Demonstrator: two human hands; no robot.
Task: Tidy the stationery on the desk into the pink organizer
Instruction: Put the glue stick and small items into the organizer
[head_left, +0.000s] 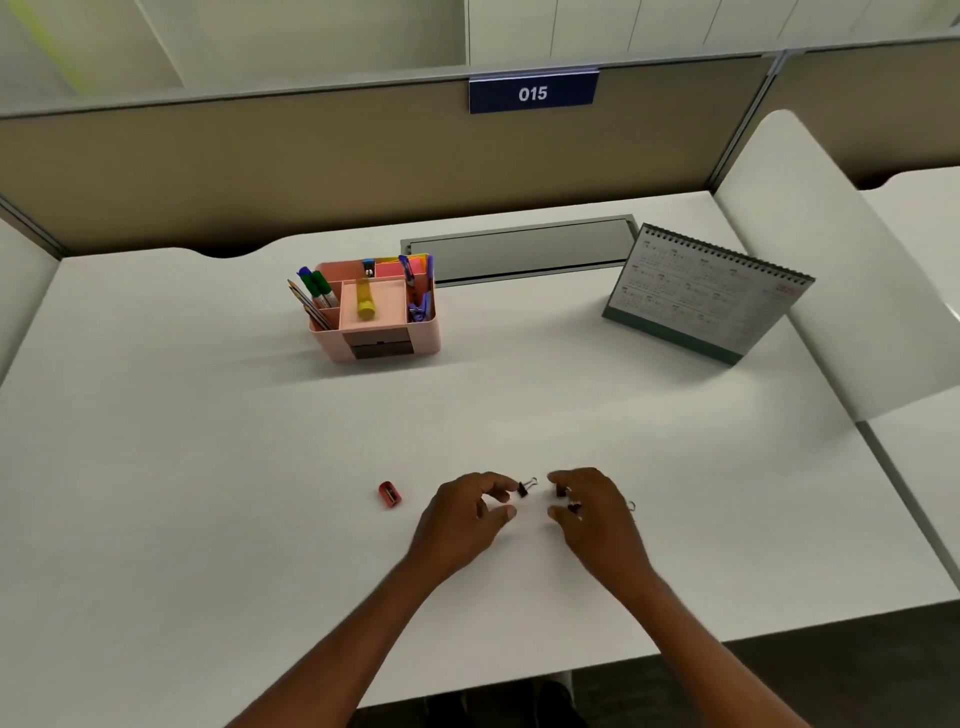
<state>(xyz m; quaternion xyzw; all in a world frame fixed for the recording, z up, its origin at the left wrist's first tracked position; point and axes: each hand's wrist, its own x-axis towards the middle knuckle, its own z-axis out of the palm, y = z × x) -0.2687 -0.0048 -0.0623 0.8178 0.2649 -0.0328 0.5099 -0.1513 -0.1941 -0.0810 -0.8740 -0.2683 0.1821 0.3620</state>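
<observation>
The pink organizer (387, 347) stands at the back of the white desk (208, 467). It holds markers, pencils, blue pens, sticky notes and a yellow tube lying in its middle tray. Near the front, my left hand (465, 514) has its fingertips touching a black binder clip (525, 487) on the desk, with the thumb apart from it. My right hand (597, 514) curls over more small dark binder clips (562, 490), one of them between thumb and fingers. A wire clip handle (631, 505) shows past its knuckles. A red pencil sharpener (389, 493) lies left of my left hand.
A desk calendar (706, 293) stands at the back right. A grey cable cover (519, 249) lies behind the organizer. A beige partition (260, 156) with a blue "015" sign closes the back. A white side panel (831, 260) rises on the right.
</observation>
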